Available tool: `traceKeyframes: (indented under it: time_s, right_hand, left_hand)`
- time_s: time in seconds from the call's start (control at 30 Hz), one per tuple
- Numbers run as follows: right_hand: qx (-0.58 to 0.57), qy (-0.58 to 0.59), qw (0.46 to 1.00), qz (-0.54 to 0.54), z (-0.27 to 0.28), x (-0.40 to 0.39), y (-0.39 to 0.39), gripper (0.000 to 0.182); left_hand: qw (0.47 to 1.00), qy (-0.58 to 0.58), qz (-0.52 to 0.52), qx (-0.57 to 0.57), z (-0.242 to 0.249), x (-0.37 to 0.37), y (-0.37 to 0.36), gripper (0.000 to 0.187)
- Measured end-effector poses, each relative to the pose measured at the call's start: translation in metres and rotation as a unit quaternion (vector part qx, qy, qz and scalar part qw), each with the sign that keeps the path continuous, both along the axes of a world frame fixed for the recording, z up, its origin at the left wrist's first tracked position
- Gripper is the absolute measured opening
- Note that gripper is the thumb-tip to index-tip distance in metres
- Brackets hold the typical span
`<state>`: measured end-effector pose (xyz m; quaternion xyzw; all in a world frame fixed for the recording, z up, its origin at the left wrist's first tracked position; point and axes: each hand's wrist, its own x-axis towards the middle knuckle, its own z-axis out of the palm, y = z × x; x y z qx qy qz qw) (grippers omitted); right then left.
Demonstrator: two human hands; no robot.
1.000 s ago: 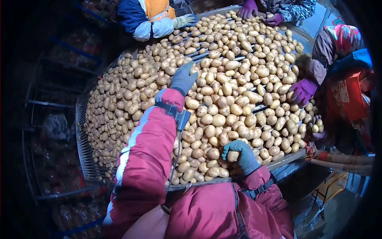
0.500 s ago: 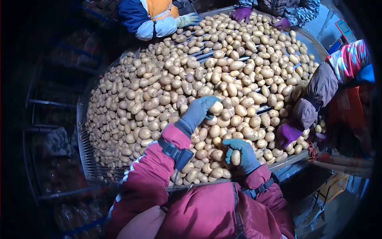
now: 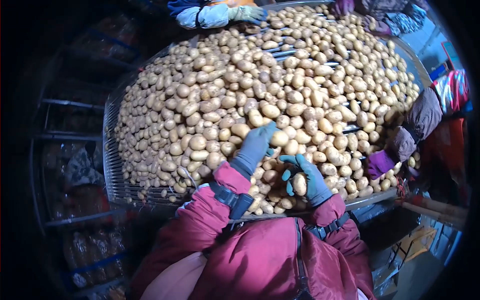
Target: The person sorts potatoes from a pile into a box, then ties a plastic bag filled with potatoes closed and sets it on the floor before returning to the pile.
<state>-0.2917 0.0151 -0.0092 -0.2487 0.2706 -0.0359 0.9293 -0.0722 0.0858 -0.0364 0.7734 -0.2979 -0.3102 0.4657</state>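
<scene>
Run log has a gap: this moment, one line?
left hand: gloved, at a potato, grip unclear | right hand: gloved, holding another potato | potato heap: spread over slatted metal table | co-worker's purple glove: at heap's right edge

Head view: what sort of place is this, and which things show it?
Most likely a potato sorting or packing site: a great heap of potatoes covers a large slatted metal table, and gloved co-workers are gathered around its edges.

Cool light brightens potatoes around the left grip; well left of it, racks stand in gloom, and wide-lens distortion bends the dark outer edges.
</scene>
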Motion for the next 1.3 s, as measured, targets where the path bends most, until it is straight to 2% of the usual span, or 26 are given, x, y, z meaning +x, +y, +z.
traceKeyframes:
  time_s: [0.07,0.1,0.13,0.17,0.2,0.23,0.27,0.3,0.33,0.37,0.4,0.47,0.57,0.63,0.67,0.73,0.87,0.93,0.97,1.03,1.07,1.13,1.17,1.2,1.27,1.3]
  right_hand:
    - [-0.019,-0.007,1.0,0.007,0.004,0.008,0.004,0.053]
    - [0.025,0.021,0.999,-0.014,-0.02,0.01,0.011,0.049]
    - [0.051,0.008,0.998,-0.036,-0.008,0.016,0.011,0.051]
    - [0.085,-0.004,0.995,-0.042,-0.014,0.014,0.01,0.054]
    - [0.119,-0.015,0.992,-0.049,-0.023,0.011,0.008,0.058]
    - [0.105,-0.008,0.993,-0.057,-0.025,0.013,0.009,0.063]
    - [0.116,-0.003,0.992,-0.054,-0.022,0.013,0.007,0.063]
    - [0.117,-0.011,0.992,-0.045,-0.024,0.012,0.007,0.063]
    - [0.117,-0.019,0.992,-0.037,-0.025,0.011,0.007,0.063]
    - [0.117,-0.019,0.992,-0.036,-0.025,0.01,0.009,0.063]
    - [0.11,-0.027,0.993,-0.031,-0.023,0.01,0.01,0.061]
    - [0.099,-0.035,0.994,-0.023,-0.022,0.011,0.013,0.06]
    - [0.073,-0.025,0.996,-0.036,-0.018,0.011,0.016,0.055]
    - [0.08,-0.023,0.996,-0.032,-0.021,0.011,0.018,0.055]
    - [0.089,-0.022,0.995,-0.028,-0.022,0.011,0.019,0.055]
    - [0.09,-0.02,0.995,-0.023,-0.02,0.013,0.024,0.055]
    - [0.056,-0.028,0.998,-0.008,-0.018,0.012,0.03,0.053]
    - [0.054,-0.035,0.998,-0.002,-0.016,0.011,0.035,0.052]
    - [0.045,-0.033,0.998,0.008,-0.013,0.012,0.038,0.052]
    - [0.059,-0.025,0.998,0.012,-0.004,0.016,0.047,0.05]
    - [0.054,-0.024,0.998,0.011,0.0,0.018,0.052,0.05]
    - [0.018,-0.003,1.0,0.015,0.004,0.021,0.059,0.049]
    - [0.006,-0.002,1.0,0.007,0.004,0.022,0.064,0.048]
    - [-0.071,-0.008,0.997,0.011,-0.006,0.022,0.068,0.05]
    - [0.044,0.004,0.999,-0.01,0.015,0.025,0.075,0.051]
    - [0.04,0.012,0.999,-0.007,0.02,0.025,0.077,0.052]
  left_hand:
    - [0.993,0.088,-0.065,0.051,0.023,-0.02,0.012,0.037]
    - [0.983,0.156,-0.074,0.054,0.032,-0.026,0.021,0.034]
    - [0.969,0.224,-0.085,0.057,0.042,-0.03,0.026,0.031]
    - [0.981,0.175,-0.075,0.043,0.053,-0.024,0.033,0.028]
    - [0.995,0.05,-0.085,0.031,0.048,-0.007,0.046,0.027]
    - [0.999,0.035,-0.024,0.006,0.06,0.006,0.055,0.029]
    - [0.999,-0.024,0.029,0.037,0.083,0.024,0.063,0.028]
    - [0.987,-0.152,0.036,-0.032,0.073,0.053,0.079,0.028]
    - [0.971,-0.214,0.097,0.044,0.091,0.074,0.084,0.027]
    - [0.958,-0.256,0.126,-0.016,0.082,0.104,0.094,0.027]
    - [0.927,-0.354,0.124,0.024,0.07,0.149,0.107,0.036]
    - [0.893,-0.435,0.099,0.06,0.096,0.17,0.101,0.048]
    - [0.897,-0.432,0.053,0.074,0.071,0.198,0.097,0.051]
    - [0.977,-0.211,0.006,0.035,0.078,0.2,0.084,0.053]
    - [0.975,-0.203,-0.042,0.086,0.089,0.199,0.079,0.053]
    - [0.998,-0.051,0.006,0.025,0.109,0.176,0.075,0.053]
    - [0.995,-0.091,0.028,-0.012,0.121,0.158,0.113,0.053]
    - [0.979,-0.17,-0.034,0.104,0.093,0.164,0.15,0.057]
    - [0.98,-0.169,-0.038,0.101,0.077,0.158,0.159,0.057]
    - [0.897,-0.416,-0.071,0.133,0.052,0.141,0.172,0.06]
    - [0.898,-0.416,-0.07,0.128,0.046,0.144,0.172,0.06]
    - [0.948,-0.294,-0.011,0.123,0.043,0.149,0.161,0.063]
    - [0.98,-0.149,0.048,0.12,0.041,0.152,0.152,0.056]
    - [0.997,0.032,0.073,0.019,0.06,0.141,0.145,0.047]
    - [0.978,0.19,0.091,0.001,0.09,0.116,0.134,0.041]
    - [0.974,0.209,0.09,0.001,0.108,0.092,0.126,0.042]
